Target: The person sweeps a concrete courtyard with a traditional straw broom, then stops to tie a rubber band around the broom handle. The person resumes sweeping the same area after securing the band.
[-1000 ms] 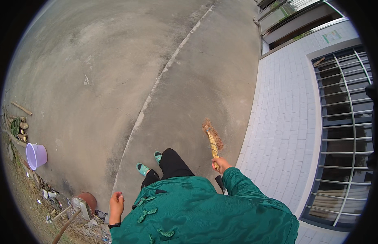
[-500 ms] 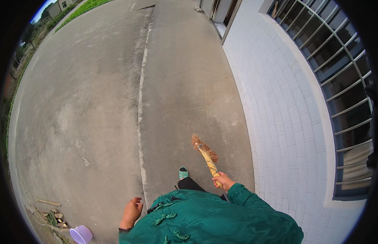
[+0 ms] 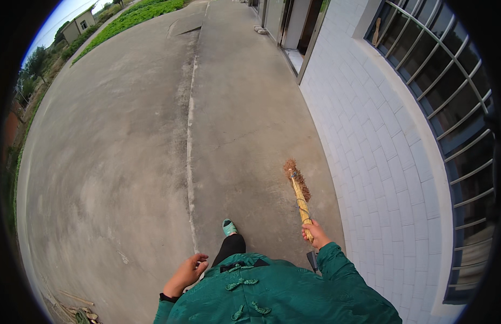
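My right hand is wrapped round the yellow straw handle of a short hand broom. Its reddish-brown bristle head points ahead over the concrete, near the wall; whether it touches the ground I cannot tell. Dark cord or wire winds round the handle. My left hand hangs by the left side of my green jacket, holding nothing, with its fingers loosely bent and apart. Below my right hand, a dark grey flat piece shows beside the sleeve, mostly hidden.
A white tiled wall with a barred window runs along the right. Farther ahead is a doorway. A pale seam divides the concrete walkway from the yard. Sticks lie at the lower left.
I have moved forward along the walkway. The broom has shifted right and ahead in my right hand, closer to the wall. My left hand has come up slightly, and the purple bucket has left view.
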Demonstrator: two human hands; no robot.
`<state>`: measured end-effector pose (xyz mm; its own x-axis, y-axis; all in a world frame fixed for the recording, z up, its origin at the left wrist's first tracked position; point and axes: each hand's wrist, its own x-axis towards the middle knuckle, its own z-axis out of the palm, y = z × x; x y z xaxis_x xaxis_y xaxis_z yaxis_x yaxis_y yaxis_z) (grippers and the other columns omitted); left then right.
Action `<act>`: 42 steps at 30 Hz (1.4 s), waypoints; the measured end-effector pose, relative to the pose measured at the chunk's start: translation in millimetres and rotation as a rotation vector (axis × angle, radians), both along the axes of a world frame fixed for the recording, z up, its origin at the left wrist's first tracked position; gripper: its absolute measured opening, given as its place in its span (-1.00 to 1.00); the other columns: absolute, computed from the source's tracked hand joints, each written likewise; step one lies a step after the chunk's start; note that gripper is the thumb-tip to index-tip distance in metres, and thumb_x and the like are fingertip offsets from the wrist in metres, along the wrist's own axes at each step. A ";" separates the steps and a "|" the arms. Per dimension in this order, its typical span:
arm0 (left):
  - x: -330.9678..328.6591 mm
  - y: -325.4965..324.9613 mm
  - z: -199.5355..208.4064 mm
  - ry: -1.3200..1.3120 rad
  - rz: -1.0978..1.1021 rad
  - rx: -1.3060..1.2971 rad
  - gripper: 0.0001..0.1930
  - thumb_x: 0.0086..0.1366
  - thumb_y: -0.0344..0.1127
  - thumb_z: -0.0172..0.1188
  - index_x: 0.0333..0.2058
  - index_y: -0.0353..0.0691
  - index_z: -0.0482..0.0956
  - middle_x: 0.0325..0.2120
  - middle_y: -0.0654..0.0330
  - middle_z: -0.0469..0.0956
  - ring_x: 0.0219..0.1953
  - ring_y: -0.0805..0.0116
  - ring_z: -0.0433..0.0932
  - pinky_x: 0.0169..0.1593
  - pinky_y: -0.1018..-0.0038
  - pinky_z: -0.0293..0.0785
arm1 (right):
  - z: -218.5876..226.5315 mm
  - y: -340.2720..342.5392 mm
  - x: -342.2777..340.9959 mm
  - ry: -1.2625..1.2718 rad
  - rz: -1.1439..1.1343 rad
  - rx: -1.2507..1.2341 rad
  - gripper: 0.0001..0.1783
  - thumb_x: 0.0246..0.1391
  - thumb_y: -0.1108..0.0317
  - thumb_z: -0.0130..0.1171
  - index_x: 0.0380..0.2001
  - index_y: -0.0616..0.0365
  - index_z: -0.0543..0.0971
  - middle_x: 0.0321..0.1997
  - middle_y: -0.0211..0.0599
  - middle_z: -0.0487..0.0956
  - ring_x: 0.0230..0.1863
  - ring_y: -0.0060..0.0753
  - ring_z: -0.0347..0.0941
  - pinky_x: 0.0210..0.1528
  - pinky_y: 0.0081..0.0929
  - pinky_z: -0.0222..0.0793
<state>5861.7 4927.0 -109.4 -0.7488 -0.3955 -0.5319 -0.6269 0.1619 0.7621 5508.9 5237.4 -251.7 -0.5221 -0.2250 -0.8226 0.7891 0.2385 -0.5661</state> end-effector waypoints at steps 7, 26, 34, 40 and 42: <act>-141.6 -109.6 34.1 0.073 -0.136 -0.096 -0.71 0.31 -0.33 0.10 -0.02 -0.29 0.46 -0.21 0.07 0.58 -0.23 0.31 0.57 -0.16 0.42 0.50 | 9.8 -57.5 -100.5 0.037 -0.087 -0.007 -0.60 0.04 0.46 0.16 -0.03 0.06 0.34 -0.54 -0.34 0.45 -0.63 -0.49 0.40 -0.71 -0.55 0.34; -495.5 -159.1 15.9 -0.387 -0.042 0.273 -0.64 0.28 -0.31 0.13 0.02 -0.32 0.42 -0.10 -0.02 0.55 -0.10 0.15 0.58 -0.08 0.35 0.50 | -154.6 -114.6 -535.4 -0.466 -0.526 -0.034 -0.83 0.08 0.38 0.14 -0.27 0.03 0.39 -0.50 -0.36 0.43 -0.55 -0.50 0.41 -0.65 -0.62 0.37; -541.9 -155.0 2.8 -0.456 0.018 0.225 -0.65 0.26 -0.32 0.14 0.00 -0.33 0.44 -0.15 -0.05 0.55 -0.16 0.15 0.60 -0.12 0.33 0.51 | -170.9 -296.1 -515.5 -0.133 0.456 0.284 -0.12 -0.05 0.49 0.08 0.31 0.01 -0.10 -0.36 -0.03 0.48 -0.65 -0.26 0.43 -0.66 -0.32 0.40; -558.1 -162.3 6.0 -0.368 0.013 0.172 -0.64 0.26 -0.29 0.15 -0.01 -0.32 0.44 -0.17 -0.07 0.55 -0.14 0.09 0.59 -0.11 0.31 0.51 | -58.3 -434.9 -475.9 0.022 1.346 -0.585 -0.05 -0.04 0.44 0.11 0.40 -0.16 -0.07 -0.47 -0.28 0.48 -0.72 -0.50 0.32 -0.71 -0.49 0.25; -556.7 -163.6 12.0 -0.357 0.042 0.148 -0.63 0.26 -0.27 0.15 -0.01 -0.31 0.44 -0.17 -0.07 0.55 -0.13 0.06 0.58 -0.10 0.30 0.51 | -21.9 -462.9 -436.6 0.149 1.400 -0.675 -0.07 -0.04 0.40 0.12 0.39 -0.18 -0.03 -0.52 -0.33 0.45 -0.72 -0.55 0.32 -0.71 -0.55 0.24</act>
<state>5305.1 4763.4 -97.4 -0.4907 -0.3217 -0.8098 -0.8609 0.0353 0.5076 5072.3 4774.5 -273.6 0.3465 -0.8763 -0.3348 0.0932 0.3873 -0.9172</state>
